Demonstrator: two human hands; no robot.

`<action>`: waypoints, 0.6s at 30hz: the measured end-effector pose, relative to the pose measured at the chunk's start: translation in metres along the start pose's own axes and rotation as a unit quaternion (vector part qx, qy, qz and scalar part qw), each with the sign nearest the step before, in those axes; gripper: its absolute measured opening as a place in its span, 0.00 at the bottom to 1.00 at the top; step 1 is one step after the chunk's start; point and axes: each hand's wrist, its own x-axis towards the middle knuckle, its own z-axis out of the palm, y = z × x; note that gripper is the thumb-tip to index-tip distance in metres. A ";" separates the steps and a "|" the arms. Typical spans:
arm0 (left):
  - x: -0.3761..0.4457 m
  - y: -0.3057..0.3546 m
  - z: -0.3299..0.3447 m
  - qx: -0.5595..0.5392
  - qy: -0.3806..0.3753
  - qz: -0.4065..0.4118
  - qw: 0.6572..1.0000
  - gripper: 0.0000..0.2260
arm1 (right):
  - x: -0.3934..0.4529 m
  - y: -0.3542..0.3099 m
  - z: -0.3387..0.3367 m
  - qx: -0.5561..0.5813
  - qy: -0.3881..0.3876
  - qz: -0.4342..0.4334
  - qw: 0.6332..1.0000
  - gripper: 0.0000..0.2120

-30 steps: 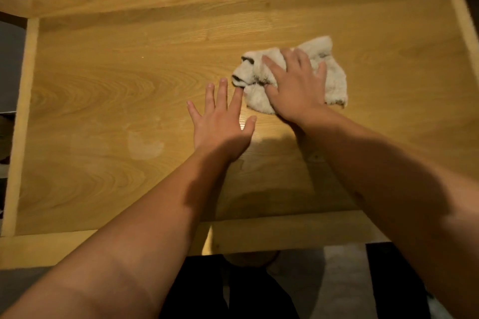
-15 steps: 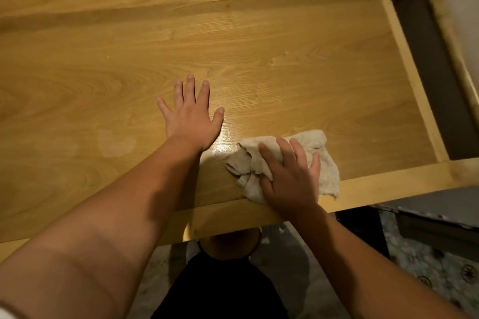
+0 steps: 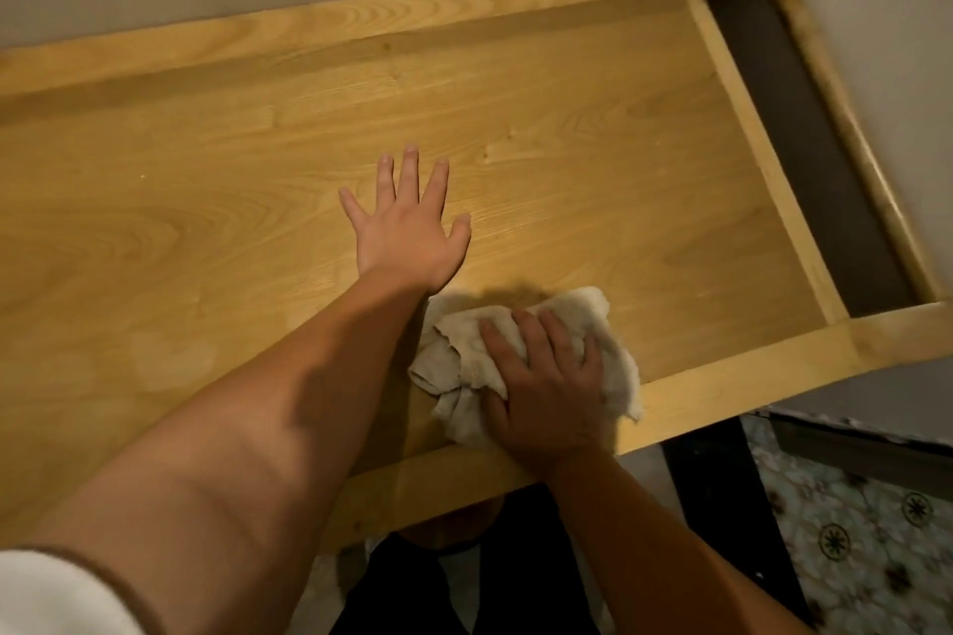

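A crumpled off-white cloth (image 3: pixel 464 351) lies on the wooden tabletop (image 3: pixel 593 160) close to its near edge. My right hand (image 3: pixel 546 376) presses down on the cloth with fingers nearly straight, covering its right half. My left hand (image 3: pixel 407 222) rests flat on the bare wood just beyond the cloth, fingers spread, holding nothing. My left forearm crosses in front of the cloth's left corner.
A raised wooden rim (image 3: pixel 722 376) borders the table; a dark gap (image 3: pixel 804 144) runs along its right side against a pale wall. Faint damp patches (image 3: pixel 170 356) mark the wood at the left. Patterned floor (image 3: pixel 866 521) shows below at the right.
My right hand dragged the cloth from the far middle of the table back to the near edge. My left hand stayed flat on the wood. My view swung to the right.
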 end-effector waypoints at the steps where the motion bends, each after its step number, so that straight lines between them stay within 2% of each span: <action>1: 0.001 0.001 -0.001 0.000 0.000 -0.001 1.000 0.32 | 0.001 0.000 0.000 0.004 0.000 0.005 1.000 0.33; 7: 0.001 0.001 -0.004 0.006 -0.010 -0.008 1.000 0.30 | 0.028 0.001 -0.003 0.027 -0.017 0.041 0.999 0.35; 12: 0.000 0.000 -0.009 -0.006 -0.004 -0.002 1.000 0.25 | 0.124 0.025 -0.016 -0.012 -0.012 0.033 0.999 0.33; 18: 0.002 0.001 -0.005 0.004 -0.008 -0.015 1.000 0.26 | 0.223 0.035 -0.019 0.004 0.003 -0.013 1.000 0.29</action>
